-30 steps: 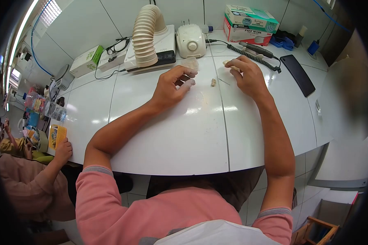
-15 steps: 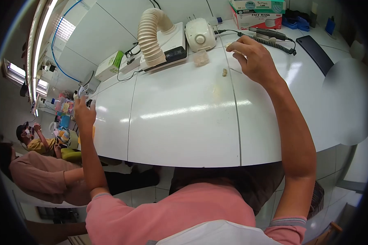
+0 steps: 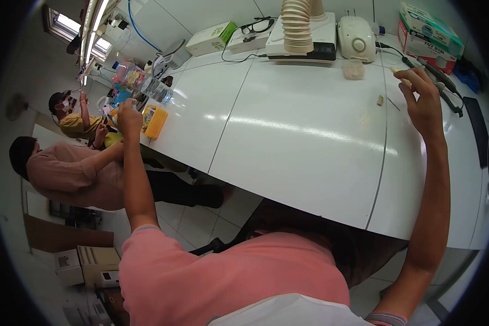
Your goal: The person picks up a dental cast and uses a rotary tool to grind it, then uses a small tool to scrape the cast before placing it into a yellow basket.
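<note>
My left hand point(image 3: 129, 118) is raised at the left, past the table's edge, its fingers closed near a yellow basket point(image 3: 155, 121); what they hold, if anything, is too small to name. Over the right part of the white table point(image 3: 299, 125), my right hand point(image 3: 421, 100) pinches a small cream-coloured piece point(image 3: 397, 70) between thumb and fingers. Left of this hand, a small yellowish piece point(image 3: 380, 100) and a thin rod point(image 3: 394, 104) lie on the table. A small clear box point(image 3: 353, 69) sits further back.
Along the back stand a white machine with a ribbed hose point(image 3: 297, 27), a white control unit point(image 3: 356, 41), a green-white box point(image 3: 211, 39) and mask boxes point(image 3: 429, 38). A corded handpiece point(image 3: 438, 75) lies right. Two people point(image 3: 76, 174) are at the left.
The view has turned left, so the table and its items appear further right. The yellow basket and clear bottles show more fully. My left hand's fingers have come closer together.
</note>
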A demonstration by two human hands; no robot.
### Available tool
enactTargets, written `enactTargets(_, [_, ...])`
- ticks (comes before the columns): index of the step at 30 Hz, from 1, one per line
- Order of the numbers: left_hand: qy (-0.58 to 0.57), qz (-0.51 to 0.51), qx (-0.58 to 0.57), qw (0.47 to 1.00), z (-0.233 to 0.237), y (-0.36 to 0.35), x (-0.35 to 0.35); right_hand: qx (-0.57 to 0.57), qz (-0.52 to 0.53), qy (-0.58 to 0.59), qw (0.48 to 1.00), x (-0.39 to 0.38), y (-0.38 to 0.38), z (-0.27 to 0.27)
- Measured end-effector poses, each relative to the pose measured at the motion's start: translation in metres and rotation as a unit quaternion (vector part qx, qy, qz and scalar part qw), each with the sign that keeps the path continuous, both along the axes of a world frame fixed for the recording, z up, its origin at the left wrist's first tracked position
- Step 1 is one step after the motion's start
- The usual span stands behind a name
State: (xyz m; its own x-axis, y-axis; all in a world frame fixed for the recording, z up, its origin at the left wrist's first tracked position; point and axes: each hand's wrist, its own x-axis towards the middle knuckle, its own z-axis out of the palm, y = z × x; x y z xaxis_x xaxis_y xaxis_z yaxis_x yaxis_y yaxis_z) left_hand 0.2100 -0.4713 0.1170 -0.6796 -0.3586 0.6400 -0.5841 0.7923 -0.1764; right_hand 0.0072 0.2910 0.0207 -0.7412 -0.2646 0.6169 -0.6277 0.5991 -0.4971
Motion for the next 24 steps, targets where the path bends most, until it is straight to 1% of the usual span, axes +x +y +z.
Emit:
enactTargets(4, [-0.073, 0.08, 0.077, 0.991, -0.015, -0.023, 0.013, 0.001, 0.002, 0.0, 1.0, -0.002, 0.002, -0.002])
enactTargets(8, [-0.087, 0.139, 0.095, 0.982, -0.034, -0.025, 0.02, 0.013, -0.008, -0.017, 1.0, -0.001, 0.003, 0.0])
enactTargets(11, [-0.062, 0.133, 0.087, 0.985, -0.042, -0.036, 0.029, 0.014, -0.012, -0.025, 1.0, -0.001, 0.002, 0.0])
enactTargets(17, [-0.069, 0.147, 0.124, 0.979, -0.048, -0.025, 0.038, 0.017, -0.005, -0.017, 1.0, -0.005, 0.005, -0.003])
enactTargets(20, [-0.064, 0.137, 0.121, 0.981, -0.062, -0.034, 0.041, 0.009, -0.002, -0.017, 1.0, -0.003, 0.003, -0.002])
enactTargets(24, [-0.034, 0.125, 0.157, 0.979, -0.074, -0.034, 0.046, 0.02, -0.009, -0.018, 1.0, -0.005, 0.006, -0.004])
